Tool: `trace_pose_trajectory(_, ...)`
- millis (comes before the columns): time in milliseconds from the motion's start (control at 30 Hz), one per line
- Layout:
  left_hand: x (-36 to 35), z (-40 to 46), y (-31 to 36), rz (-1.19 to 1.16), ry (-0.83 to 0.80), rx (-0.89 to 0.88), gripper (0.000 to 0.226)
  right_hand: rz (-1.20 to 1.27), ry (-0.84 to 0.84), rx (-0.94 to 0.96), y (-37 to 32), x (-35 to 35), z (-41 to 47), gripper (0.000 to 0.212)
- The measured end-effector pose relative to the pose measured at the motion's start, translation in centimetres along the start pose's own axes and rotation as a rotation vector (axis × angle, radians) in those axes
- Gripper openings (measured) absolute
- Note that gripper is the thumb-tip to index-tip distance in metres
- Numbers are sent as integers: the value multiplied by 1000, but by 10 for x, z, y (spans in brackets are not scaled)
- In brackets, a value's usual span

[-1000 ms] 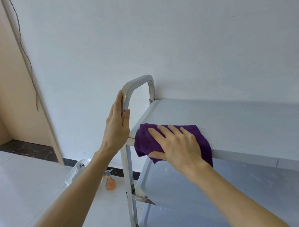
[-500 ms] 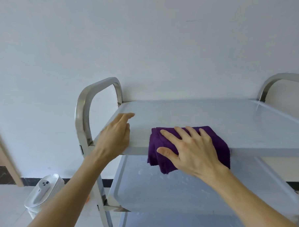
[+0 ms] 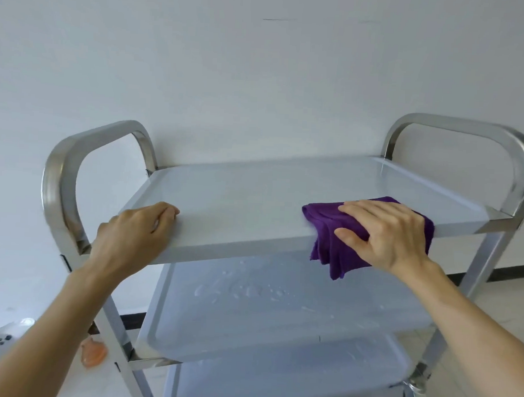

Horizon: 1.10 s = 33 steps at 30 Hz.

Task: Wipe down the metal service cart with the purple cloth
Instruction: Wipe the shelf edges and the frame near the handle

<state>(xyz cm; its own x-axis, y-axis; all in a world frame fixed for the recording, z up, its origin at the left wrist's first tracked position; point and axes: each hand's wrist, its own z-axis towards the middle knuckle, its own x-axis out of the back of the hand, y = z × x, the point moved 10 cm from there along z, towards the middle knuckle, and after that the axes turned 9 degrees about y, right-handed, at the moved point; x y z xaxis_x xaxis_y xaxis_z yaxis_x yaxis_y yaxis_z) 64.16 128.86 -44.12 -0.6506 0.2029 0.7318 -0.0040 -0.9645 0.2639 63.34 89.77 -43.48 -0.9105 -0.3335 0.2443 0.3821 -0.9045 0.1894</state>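
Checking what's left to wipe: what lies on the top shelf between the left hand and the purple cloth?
Nothing: in the head view the top shelf is bare from the left hand to the purple cloth.

No readable text, label, brand, number or sign shows on anything in view.

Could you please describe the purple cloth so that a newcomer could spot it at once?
Find the metal cart against the white wall, then its top shelf. At the shelf's right front edge, under the right hand, lies the purple cloth, hanging partly over: the only soft, dark thing there.
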Motion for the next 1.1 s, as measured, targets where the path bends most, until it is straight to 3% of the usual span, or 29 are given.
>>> trace_pose_trajectory(133,-1,3,41,-73,24,-114,30,-27,-56,-49,-6,-6,2,57)
trace_pose_trajectory(267,-21,4,90,-188,-55,-194,30,-7,-51,-58,-51,-16,7,55)
trace_pose_trajectory(433,-39,1,121,-110,-71,-224,32,19,13,-53,-82,-23,15,54)
trace_pose_trajectory(567,-40,-6,126,-10,-67,-330,59,50,66,20,-41,-11,4,44)
trace_pose_trajectory(800,-35,-5,132,34,-54,-343,48,-13,6,-148,97,17,-21,52)
trace_pose_trajectory(967,-45,-6,193,-98,-99,-440,29,-53,-48,-243,100,19,-21,41)
trace_pose_trajectory(1100,-73,-18,261,-118,-183,-544,33,-124,-48,-315,78,18,-26,44)
